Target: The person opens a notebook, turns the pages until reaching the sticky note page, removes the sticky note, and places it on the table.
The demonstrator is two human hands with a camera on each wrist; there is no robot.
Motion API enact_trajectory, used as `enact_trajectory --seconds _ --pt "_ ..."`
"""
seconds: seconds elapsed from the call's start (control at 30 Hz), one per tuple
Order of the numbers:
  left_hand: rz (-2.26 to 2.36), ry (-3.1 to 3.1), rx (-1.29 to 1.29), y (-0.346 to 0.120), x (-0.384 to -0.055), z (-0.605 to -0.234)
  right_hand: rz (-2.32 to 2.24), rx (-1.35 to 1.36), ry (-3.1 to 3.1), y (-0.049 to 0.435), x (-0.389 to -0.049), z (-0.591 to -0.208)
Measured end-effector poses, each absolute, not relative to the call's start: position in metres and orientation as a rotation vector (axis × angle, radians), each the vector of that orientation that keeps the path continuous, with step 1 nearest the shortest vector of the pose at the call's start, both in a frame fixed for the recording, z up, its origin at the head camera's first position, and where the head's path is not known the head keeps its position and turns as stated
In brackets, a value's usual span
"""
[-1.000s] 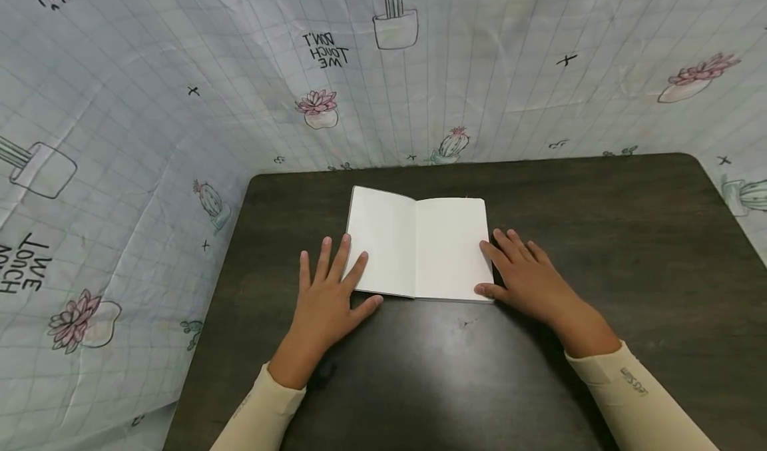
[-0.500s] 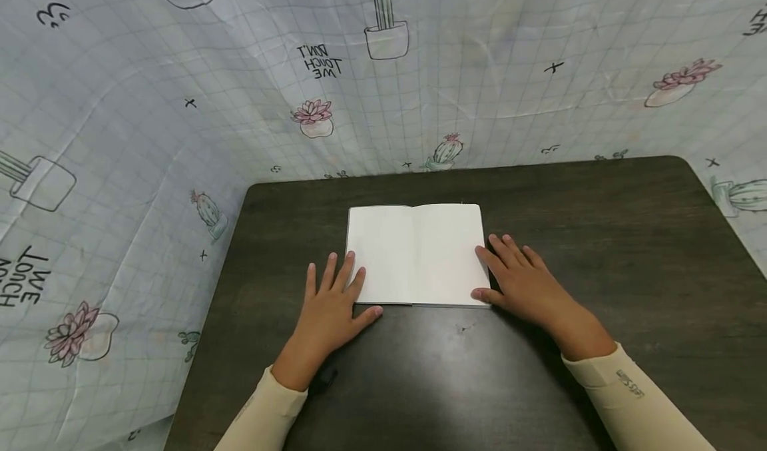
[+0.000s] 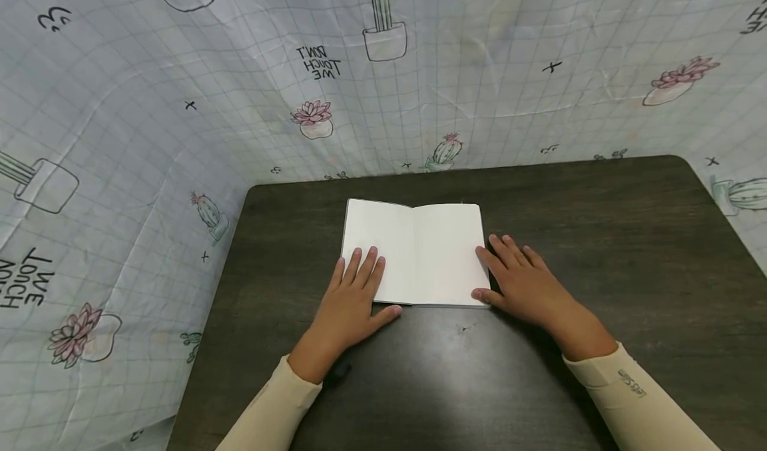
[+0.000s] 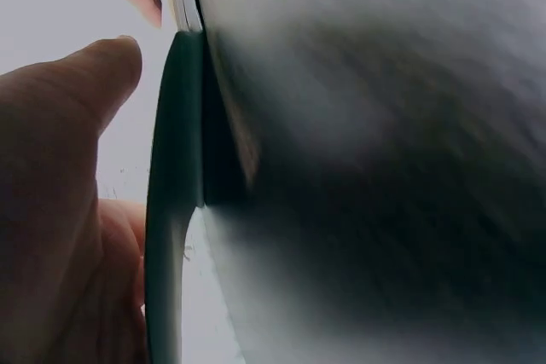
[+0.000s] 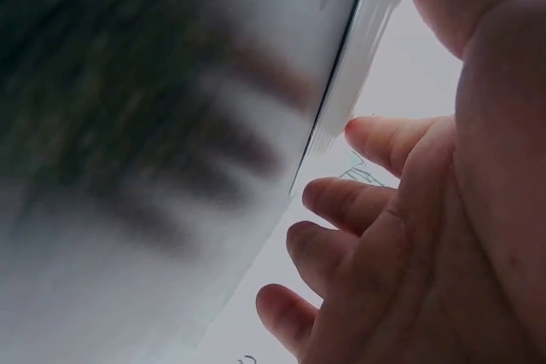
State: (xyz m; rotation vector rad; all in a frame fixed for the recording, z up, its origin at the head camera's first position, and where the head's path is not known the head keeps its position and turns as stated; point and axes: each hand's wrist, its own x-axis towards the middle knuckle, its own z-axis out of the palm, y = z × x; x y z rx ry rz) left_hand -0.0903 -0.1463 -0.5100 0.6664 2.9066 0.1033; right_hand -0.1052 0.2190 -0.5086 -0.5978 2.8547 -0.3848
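Observation:
An open notebook with blank white pages lies on the dark wooden table, its left side raised slightly at the far corner. My left hand rests over the lower left part of the left page, fingers straight, thumb pointing right below the near edge. A dark green strip, perhaps the cover, shows beside that thumb in the left wrist view. At the right edge my right hand lies with fingers spread, index finger and thumb touching the page margin. The stacked page edges appear close to its fingertips in the right wrist view.
The dark table has rounded far corners and extends beyond both hands. Behind it and to the left hangs a pale grid cloth printed with cacti and lettering. A small scuff marks the tabletop below the notebook.
My left hand has slid right, from the notebook's left edge onto the left page. That side was raised, lay flatter half a second ago, and is slightly raised now. My right hand stays put.

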Motion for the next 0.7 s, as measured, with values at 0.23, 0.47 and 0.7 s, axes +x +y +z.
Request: enact_trajectory --seconds 0.23,0.47,0.7 --pt "0.042 2.876 0.744 -0.129 -0.096 -0.508 -0.4 -0.603 2.859 0.221 -0.105 -0.509" --pt "0.03 2.788 0.823 -0.106 -0.091 -0.512 -0.39 -0.593 2.853 0.229 -0.094 -0.507" --pt "0.028 2.756 0.849 -0.093 -0.099 -0.505 -0.368 -0.607 2.87 0.226 -0.099 -0.508"
